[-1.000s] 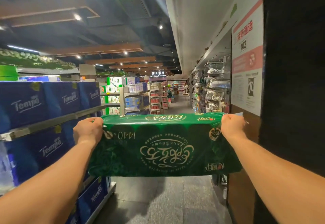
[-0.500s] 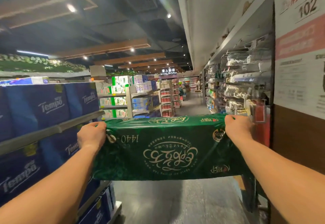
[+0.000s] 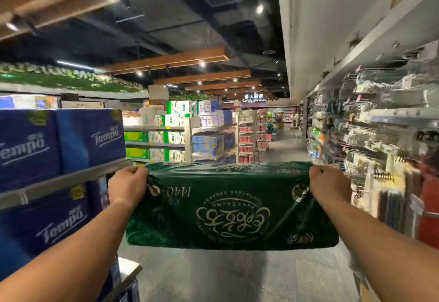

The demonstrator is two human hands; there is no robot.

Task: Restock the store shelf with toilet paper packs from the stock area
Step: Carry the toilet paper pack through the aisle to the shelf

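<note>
Mid-aisle, my left hand [image 3: 127,186] and right hand [image 3: 329,189] clenched a green toilet paper pack [image 3: 231,206]; shelving it likely came next.

Pack [image 3: 231,206] between shelf [image 3: 64,178] left, racks [image 3: 380,140] right

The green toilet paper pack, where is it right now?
In the head view the green toilet paper pack hangs mid-aisle, low and centred, held by the left hand and right hand, with blue Tempo packs shelved to its left.

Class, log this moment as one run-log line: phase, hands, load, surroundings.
phase: carrying down aisle | left hand + right hand: gripping pack ends | load: green toilet paper pack, print upside down | left: blue Tempo packs
</note>
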